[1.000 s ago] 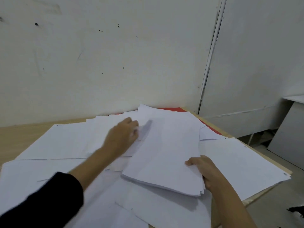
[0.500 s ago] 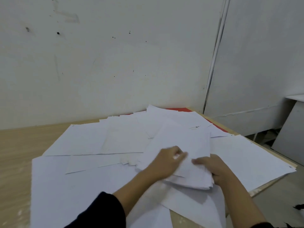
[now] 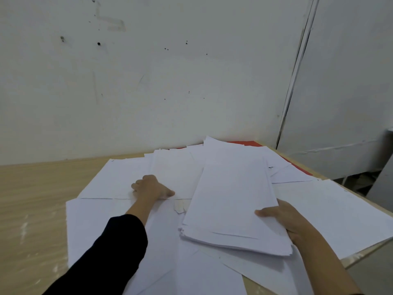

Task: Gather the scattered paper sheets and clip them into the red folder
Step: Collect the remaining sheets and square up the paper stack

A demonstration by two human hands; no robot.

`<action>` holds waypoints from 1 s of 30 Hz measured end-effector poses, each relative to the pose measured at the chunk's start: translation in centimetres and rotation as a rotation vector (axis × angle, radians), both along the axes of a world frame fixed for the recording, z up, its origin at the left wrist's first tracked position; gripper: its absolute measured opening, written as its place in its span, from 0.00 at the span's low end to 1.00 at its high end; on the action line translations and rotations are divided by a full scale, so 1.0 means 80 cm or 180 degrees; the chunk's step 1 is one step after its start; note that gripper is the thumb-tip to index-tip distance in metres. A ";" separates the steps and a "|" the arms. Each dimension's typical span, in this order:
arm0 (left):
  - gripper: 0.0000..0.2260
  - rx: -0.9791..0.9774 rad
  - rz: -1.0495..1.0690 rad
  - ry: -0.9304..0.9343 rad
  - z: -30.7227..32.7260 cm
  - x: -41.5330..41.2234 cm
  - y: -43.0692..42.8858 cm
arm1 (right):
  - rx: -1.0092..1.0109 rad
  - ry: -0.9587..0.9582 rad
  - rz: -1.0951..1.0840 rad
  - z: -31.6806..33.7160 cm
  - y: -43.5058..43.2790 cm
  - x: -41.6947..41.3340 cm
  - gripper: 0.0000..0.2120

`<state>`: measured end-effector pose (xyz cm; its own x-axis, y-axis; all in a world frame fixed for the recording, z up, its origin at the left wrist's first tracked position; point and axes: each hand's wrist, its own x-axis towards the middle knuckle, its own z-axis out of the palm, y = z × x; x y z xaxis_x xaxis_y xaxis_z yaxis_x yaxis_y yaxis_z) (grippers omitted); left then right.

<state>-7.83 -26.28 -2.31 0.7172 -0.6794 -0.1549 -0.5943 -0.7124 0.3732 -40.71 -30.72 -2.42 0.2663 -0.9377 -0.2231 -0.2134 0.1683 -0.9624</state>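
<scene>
Paper covers much of the table (image 3: pixel 32 188): loose white sheets (image 3: pixel 119 179) overlap from 9 o'clock round to 3 o'clock. The red folder (image 3: pixel 244 143) shows only as a strip at 1 o'clock, buried under them. The right hand (image 3: pixel 282 220) holds a gathered stack (image 3: pixel 231 201) at its near right corner, thumb on top, grip closed on the edge. The left hand (image 3: pixel 152 187) rests on a sheet at 10 o'clock, fingers bent; whether its grip pinches the paper I cannot tell. Single sheets look light, limp and slippery on each other, so they are probably best slid to an edge and lifted there. The stack will likely sag and want support beneath. No writing is legible; one sheet bears a small dark mark (image 3: pixel 270 167).
</scene>
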 end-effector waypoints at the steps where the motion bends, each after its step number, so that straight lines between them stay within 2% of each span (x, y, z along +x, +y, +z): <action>1: 0.40 0.0090 0.0126 0.0009 0.002 0.000 0.001 | -0.0001 0.0000 -0.0023 -0.001 0.001 0.000 0.11; 5: 0.40 0.0023 0.0114 0.0082 0.006 0.007 -0.003 | 0.0038 0.0006 -0.0071 -0.002 0.004 -0.003 0.10; 8: 0.35 -0.0289 0.0050 0.0532 0.007 0.014 -0.006 | 0.0104 0.0033 -0.0059 0.000 0.005 -0.002 0.09; 10: 0.33 -0.0372 0.0095 0.0609 0.006 0.014 -0.006 | 0.0154 0.0062 -0.0052 0.000 0.005 -0.002 0.09; 12: 0.32 -0.0454 0.0161 0.0510 0.006 0.010 -0.006 | 0.0190 0.0088 -0.0048 0.000 0.006 -0.001 0.10; 15: 0.31 -0.0937 0.0182 0.0249 0.005 0.007 -0.005 | 0.0209 0.0106 -0.0054 -0.001 0.005 0.000 0.10; 17: 0.25 -0.1082 0.0091 -0.0073 0.004 0.006 0.001 | 0.0222 0.0126 -0.0060 -0.001 0.006 0.000 0.10; 20: 0.12 -0.1244 0.0057 -0.0064 0.002 0.010 0.009 | 0.0229 0.0142 -0.0076 -0.002 0.007 0.000 0.09; 23: 0.11 -0.1468 0.0028 -0.0034 0.002 0.013 0.015 | 0.0253 0.0137 -0.0072 -0.001 0.006 0.001 0.09; 25: 0.11 -0.1479 -0.0081 -0.0232 0.001 0.014 0.018 | 0.0258 0.0160 -0.0073 -0.001 0.006 0.001 0.09; 28: 0.06 -0.1491 -0.0267 -0.0620 0.003 0.021 0.022 | 0.0270 0.0147 -0.0081 0.000 0.007 0.001 0.09; 30: 0.06 -0.1728 -0.0247 -0.0606 0.009 0.034 0.026 | 0.0294 0.0125 -0.0054 0.001 0.008 0.000 0.09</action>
<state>-5.13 -24.21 -1.59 0.6431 -0.6773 0.3574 -0.7297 -0.4004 0.5543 -40.70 -30.09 -2.33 0.2399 -0.9170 -0.3188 -0.2469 0.2599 -0.9335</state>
